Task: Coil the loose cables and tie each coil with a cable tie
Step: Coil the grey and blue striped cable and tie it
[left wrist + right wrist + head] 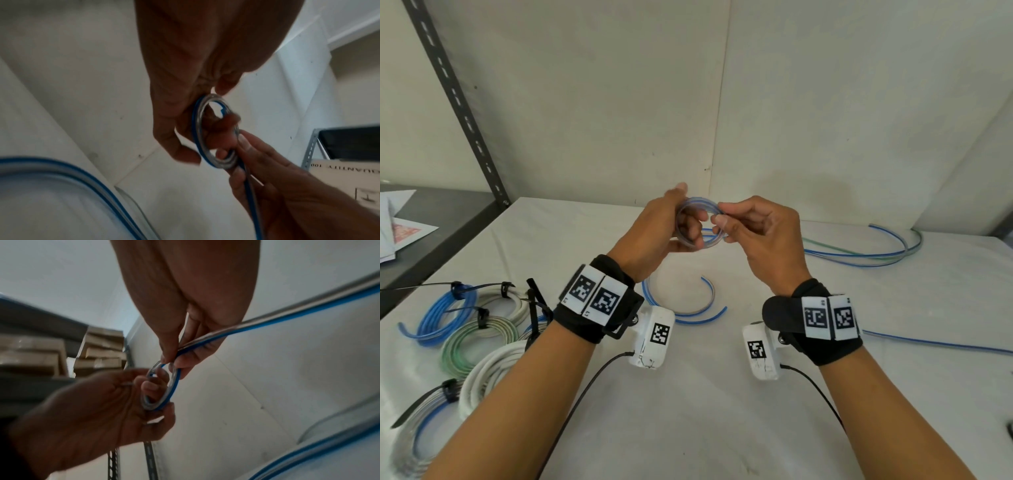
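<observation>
Above the white table (688, 411), both hands meet on a small coil (700, 222) of blue-and-clear cable held up in the air. The left hand (657, 233) has its fingers threaded through the ring and its thumb curled under the lower edge, so the coil sits gripped around those fingers. The right hand (760, 233) pinches the cable between thumb and forefinger right at the coil's right edge, where the loose run leaves the ring and passes back through the palm (the right wrist view shows this strand (267, 321) slanting away up and right). The rest of that cable (681, 308) lies in an open curl on the table below the hands, though which of the strands on the table joins it is hard to say. More loose cables (876, 250), blue and greenish, trail along the far right of the table. On the left sit finished coils (472, 335) in blue, green and white, each cinched with a black cable tie (482, 317), and a few spare ties (536, 308) lie beside them.
</observation>
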`<state>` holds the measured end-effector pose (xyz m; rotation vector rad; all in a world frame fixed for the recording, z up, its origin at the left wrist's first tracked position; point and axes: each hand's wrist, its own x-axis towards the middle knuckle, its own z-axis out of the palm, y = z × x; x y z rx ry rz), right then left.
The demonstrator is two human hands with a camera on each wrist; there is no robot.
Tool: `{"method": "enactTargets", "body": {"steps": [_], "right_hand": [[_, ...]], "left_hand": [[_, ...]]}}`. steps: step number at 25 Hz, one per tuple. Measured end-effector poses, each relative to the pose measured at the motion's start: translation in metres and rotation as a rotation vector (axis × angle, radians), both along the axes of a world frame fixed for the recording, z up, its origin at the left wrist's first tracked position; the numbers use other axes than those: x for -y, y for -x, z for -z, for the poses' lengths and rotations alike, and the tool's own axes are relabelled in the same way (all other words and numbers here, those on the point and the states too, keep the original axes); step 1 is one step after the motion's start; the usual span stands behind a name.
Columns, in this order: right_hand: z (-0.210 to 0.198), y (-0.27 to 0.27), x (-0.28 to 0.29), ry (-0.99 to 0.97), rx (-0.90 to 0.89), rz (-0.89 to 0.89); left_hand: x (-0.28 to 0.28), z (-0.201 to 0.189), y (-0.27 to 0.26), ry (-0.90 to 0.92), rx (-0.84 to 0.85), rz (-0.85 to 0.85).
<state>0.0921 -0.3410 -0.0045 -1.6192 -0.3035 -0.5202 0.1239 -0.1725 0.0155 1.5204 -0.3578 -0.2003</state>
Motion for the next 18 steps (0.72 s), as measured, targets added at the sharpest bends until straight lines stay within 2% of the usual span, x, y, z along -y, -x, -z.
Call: {"method": "enactTargets", "body": {"steps": [3, 7, 9, 11, 15, 18], "right_hand": [[-0.002, 0.001, 0.008, 0.166, 0.000, 0.023], [-0.005, 0.003, 0.017, 0.355, -0.023, 0.007], [-0.004, 0.002, 0.016, 0.379, -0.017, 0.009], [-0.003, 0.001, 0.014, 0.311, -0.008, 0.002], [-0.001, -0.002, 0.006, 0.020, 0.012, 0.026], [-0.002, -0.002, 0.002, -0.106, 0.031, 0.014]], "left_hand": [[-0.010, 0.002, 0.000, -0.260, 0.304, 0.006], [-0.023, -0.002, -0.001, -0.372, 0.332, 0.033], [-0.026, -0.003, 0.000, -0.396, 0.343, 0.023], [-0.024, -0.005, 0.001, -0.359, 0.357, -0.006], [-0.021, -0.007, 0.001, -0.233, 0.372, -0.081], [-0.016, -0.006, 0.003, -0.105, 0.351, -0.127]]}}
